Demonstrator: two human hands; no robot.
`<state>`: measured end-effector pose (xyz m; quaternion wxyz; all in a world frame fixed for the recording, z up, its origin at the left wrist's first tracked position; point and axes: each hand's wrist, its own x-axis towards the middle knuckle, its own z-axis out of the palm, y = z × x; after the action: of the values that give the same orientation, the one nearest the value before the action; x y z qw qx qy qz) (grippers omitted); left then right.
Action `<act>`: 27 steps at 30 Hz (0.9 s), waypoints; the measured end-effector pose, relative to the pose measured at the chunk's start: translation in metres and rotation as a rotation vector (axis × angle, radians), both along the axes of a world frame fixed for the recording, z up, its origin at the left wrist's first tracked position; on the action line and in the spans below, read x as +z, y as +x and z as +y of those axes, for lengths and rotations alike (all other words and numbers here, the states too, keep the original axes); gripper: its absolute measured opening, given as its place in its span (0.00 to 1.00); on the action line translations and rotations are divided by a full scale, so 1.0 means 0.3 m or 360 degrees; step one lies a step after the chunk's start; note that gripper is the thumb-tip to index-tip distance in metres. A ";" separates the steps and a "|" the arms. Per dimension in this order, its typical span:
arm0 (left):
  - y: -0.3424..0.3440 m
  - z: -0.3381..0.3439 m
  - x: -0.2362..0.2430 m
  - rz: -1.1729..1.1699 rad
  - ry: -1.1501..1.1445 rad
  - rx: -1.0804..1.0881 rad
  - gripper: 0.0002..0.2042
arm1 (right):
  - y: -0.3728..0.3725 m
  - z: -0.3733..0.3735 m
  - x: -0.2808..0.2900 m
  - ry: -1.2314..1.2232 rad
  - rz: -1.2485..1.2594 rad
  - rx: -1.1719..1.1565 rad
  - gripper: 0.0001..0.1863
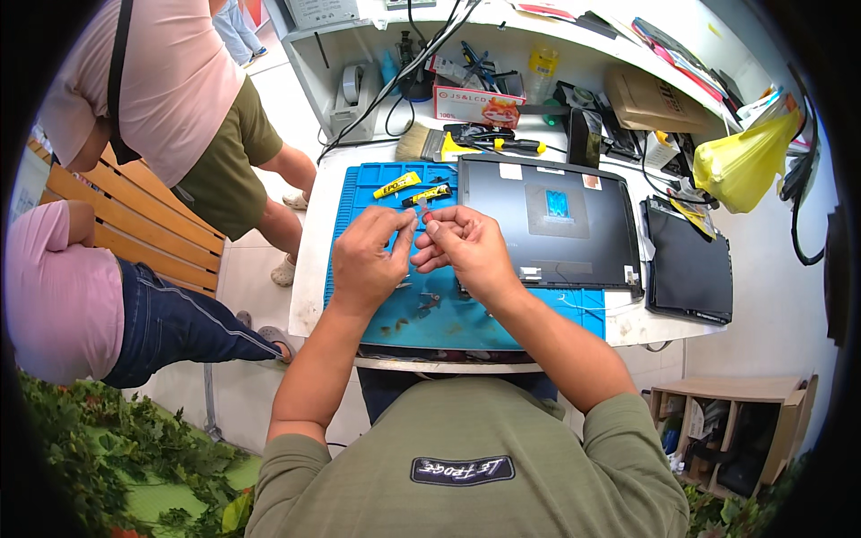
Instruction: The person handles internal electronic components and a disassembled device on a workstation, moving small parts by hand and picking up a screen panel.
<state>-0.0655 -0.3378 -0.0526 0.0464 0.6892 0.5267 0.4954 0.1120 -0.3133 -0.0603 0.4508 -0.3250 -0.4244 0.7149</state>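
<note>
Small red part being pinched by right hand fingertips; left hand fingers being held narrow, contents indiscernible. Both being positioned over blue mat.

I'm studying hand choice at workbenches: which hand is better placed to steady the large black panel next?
Probably the right hand: it's nearer the panel, whereas the left hand is over the blue mat. However, the right fingertips seem to hold a small red piece.

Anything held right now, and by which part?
Right hand: a small red thing, pinched by thumb and finger; which part is too small to tell. Left hand: can't tell if it holds anything.
</note>
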 end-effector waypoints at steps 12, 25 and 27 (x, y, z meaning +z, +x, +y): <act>-0.007 0.013 0.005 0.0005 0.0096 -0.0027 0.05 | 0.013 -0.001 -0.006 0.0057 -0.0024 -0.0011 0.14; -0.007 0.011 0.028 0.0038 0.0047 -0.0083 0.05 | 0.008 0.000 -0.007 0.0081 -0.0039 -0.0010 0.13; -0.017 0.021 0.025 0.0022 0.0076 -0.0059 0.05 | 0.007 -0.003 -0.005 0.0076 -0.0039 -0.0007 0.14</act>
<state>-0.0705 -0.3316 -0.0449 0.0355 0.7031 0.5023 0.5021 0.1142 -0.3142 -0.0619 0.4549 -0.3236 -0.4461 0.6995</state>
